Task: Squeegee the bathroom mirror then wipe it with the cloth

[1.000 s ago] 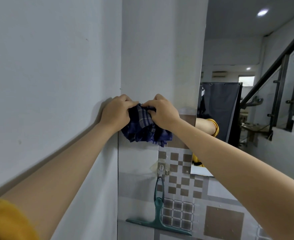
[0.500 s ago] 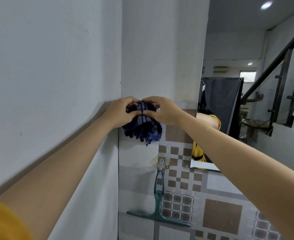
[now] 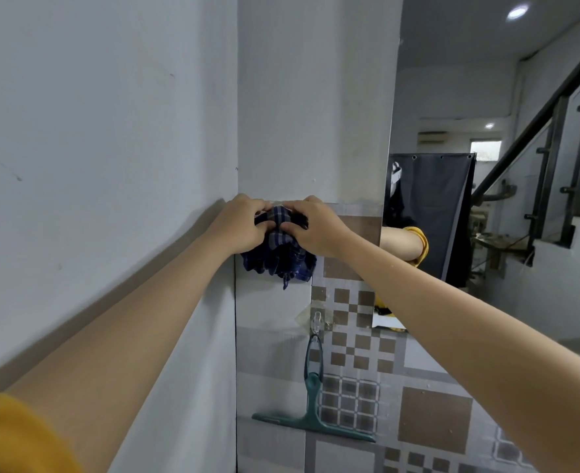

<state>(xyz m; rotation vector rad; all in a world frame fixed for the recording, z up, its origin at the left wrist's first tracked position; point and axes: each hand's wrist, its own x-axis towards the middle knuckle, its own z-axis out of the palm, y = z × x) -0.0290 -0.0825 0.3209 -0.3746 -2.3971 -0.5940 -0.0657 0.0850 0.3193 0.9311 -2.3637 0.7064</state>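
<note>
below both hands (image 3: 237, 227) (image 3: 315, 230) pinching the cloth (image 3: 278, 254) — squeegee (image 3: 312, 404) hangs, handle up, blade level.

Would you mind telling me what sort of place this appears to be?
Probably a home bathroom or wash area: patterned wall tiles, a mirror reflecting a staircase, and a green squeegee hanging from a stick-on hook.

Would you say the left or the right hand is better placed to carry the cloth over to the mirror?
Probably the right hand: it grips the cloth on the side nearer the mirror. The left hand sits against the corner wall, farther away.
</note>
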